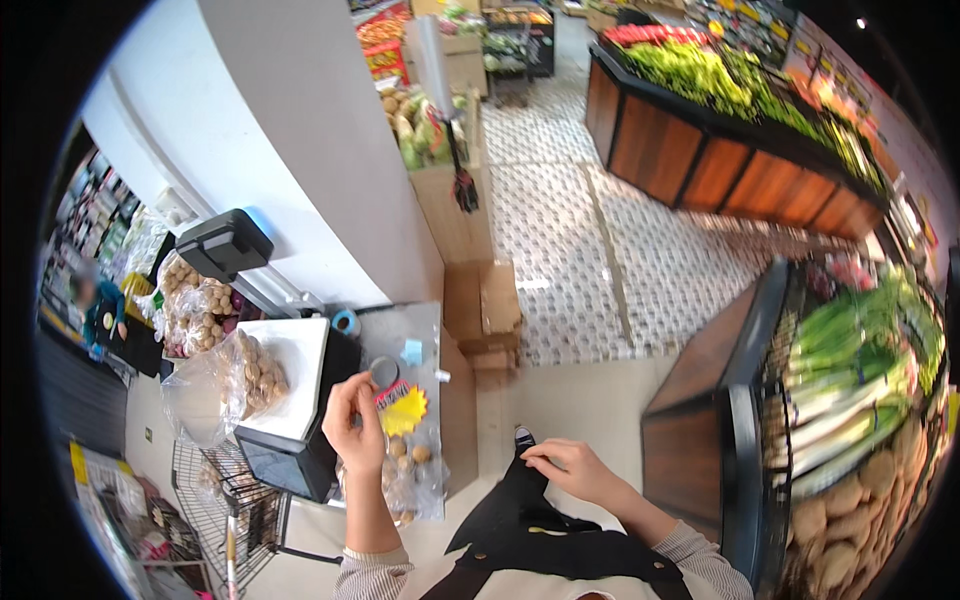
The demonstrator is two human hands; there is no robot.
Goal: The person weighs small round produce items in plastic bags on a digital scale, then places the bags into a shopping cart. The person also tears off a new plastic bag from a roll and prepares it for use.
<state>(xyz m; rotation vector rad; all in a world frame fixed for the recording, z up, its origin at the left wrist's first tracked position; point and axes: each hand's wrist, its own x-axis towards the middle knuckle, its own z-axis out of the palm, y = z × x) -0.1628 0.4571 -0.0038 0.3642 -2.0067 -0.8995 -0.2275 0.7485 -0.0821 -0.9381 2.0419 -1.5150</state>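
My left hand (354, 421) is raised over the counter, thumb and fingers bent close together; whether anything thin is between them I cannot tell. Beside its fingertips are a roll of tape (385, 370) and a yellow starburst price card (405, 411) with a pink band. To its left, a clear plastic bag of potatoes (259, 379) rests on the white plate of a weighing scale (306, 352). Below the card, more potatoes (409, 453) lie in clear plastic on the grey counter (427, 330). My right hand (571, 466) hovers before my dark apron, fingers loosely bent, nothing seen in it.
A wire shopping cart (225, 487) stands left of the counter. Cardboard boxes (480, 304) sit on the floor by a pillar (300, 97). At right is a wood-panelled stand with leeks (847, 390) and root vegetables (847, 510). Another person (105, 315) is at far left.
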